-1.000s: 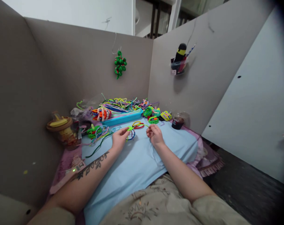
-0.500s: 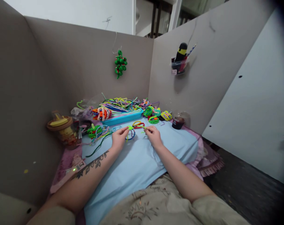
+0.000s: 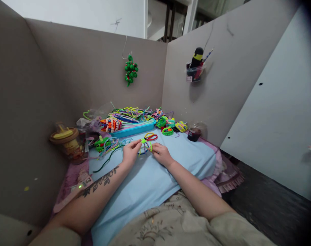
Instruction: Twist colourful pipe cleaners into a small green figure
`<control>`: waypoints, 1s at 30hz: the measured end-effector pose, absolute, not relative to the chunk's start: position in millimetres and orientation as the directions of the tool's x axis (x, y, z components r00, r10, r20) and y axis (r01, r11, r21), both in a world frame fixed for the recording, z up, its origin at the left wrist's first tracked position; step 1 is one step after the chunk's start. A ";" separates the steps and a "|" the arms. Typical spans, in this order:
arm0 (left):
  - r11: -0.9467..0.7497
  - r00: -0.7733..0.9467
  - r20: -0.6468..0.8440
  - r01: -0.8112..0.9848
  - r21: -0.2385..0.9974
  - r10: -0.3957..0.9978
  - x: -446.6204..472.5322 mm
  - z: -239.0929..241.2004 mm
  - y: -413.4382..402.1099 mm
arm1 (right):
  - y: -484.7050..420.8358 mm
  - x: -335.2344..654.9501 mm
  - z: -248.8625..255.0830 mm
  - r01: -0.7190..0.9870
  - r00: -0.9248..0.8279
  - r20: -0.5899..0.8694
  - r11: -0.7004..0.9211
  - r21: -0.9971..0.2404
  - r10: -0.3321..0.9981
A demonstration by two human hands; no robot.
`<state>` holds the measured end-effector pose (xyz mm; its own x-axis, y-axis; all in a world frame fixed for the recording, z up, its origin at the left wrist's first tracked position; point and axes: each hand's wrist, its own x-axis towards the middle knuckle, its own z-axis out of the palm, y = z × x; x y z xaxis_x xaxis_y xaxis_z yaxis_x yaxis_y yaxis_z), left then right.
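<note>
My left hand (image 3: 131, 152) pinches a small figure of bent pipe cleaners (image 3: 146, 140), with green, blue, red and yellow loops, lying on a light blue cloth (image 3: 150, 181). My right hand (image 3: 161, 153) is closed on a green strand of the same figure, right beside the left hand. Both hands rest low on the cloth, fingertips almost touching.
A blue tray (image 3: 134, 129) heaped with pipe cleaners stands behind the hands. Finished coloured pieces (image 3: 170, 124) lie to its right, next to a dark cup (image 3: 193, 134). A jar with a yellow lid (image 3: 65, 140) stands at left. Grey panels wall the space; a green ornament (image 3: 131, 70) hangs there.
My right hand has moved left from a spot apart, onto the pipe-cleaner figure, bending a green strand in toward my left hand. My left hand has stayed put.
</note>
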<state>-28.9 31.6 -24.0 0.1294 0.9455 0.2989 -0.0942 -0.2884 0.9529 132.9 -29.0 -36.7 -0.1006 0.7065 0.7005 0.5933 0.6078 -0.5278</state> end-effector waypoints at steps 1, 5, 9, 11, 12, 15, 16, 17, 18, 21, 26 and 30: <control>-0.291 0.134 0.302 -0.095 0.952 0.944 -28.9 -23.8 31.0 | -29.7 132.5 -36.8 0.586 -0.130 0.697 0.622 -0.520 0.705; -0.282 0.135 0.296 -0.112 0.953 0.946 -28.2 -22.9 29.6 | -29.8 132.4 -35.0 0.505 -0.133 0.678 0.638 -0.581 0.723; -0.212 0.182 0.236 -0.143 0.967 0.955 -27.0 -22.6 28.6 | -26.8 132.1 -31.7 0.325 0.052 0.620 0.573 -0.752 0.783; -0.205 0.224 0.231 -0.131 0.970 0.947 -26.4 -22.1 27.2 | -24.6 131.5 -31.8 0.215 0.090 0.548 0.521 -0.826 0.832; -0.214 0.244 0.239 -0.124 0.969 0.940 -26.1 -21.8 26.2 | -23.4 131.2 -32.4 0.171 0.094 0.516 0.497 -0.851 0.851; -0.247 0.297 0.281 -0.147 0.958 0.913 -24.7 -20.9 23.2 | -19.9 131.4 -35.0 0.094 0.113 0.453 0.444 -0.891 0.884; -0.254 0.306 0.296 -0.169 0.952 0.905 -24.2 -20.7 22.4 | -18.8 131.6 -35.6 0.076 0.128 0.435 0.429 -0.900 0.891; -0.259 0.309 0.309 -0.191 0.947 0.900 -23.7 -20.5 21.6 | -17.8 131.7 -36.0 0.057 0.145 0.418 0.414 -0.909 0.897; -0.262 0.307 0.317 -0.208 0.942 0.897 -23.3 -20.2 21.0 | -16.9 131.6 -36.1 0.043 0.158 0.401 0.400 -0.916 0.902; -0.264 0.273 0.315 -0.208 0.942 0.909 -22.8 -18.8 19.6 | -15.3 130.2 -36.0 0.059 0.156 0.392 0.388 -0.920 0.907; -0.297 0.168 0.313 -0.115 0.948 0.935 -24.0 -15.8 17.9 | -22.7 126.8 -38.3 0.423 0.325 0.621 0.477 -0.770 0.714; -0.327 0.155 0.330 -0.043 0.944 0.931 -24.7 -17.2 17.7 | -33.0 123.4 -40.5 0.771 0.018 0.805 0.505 -0.389 0.593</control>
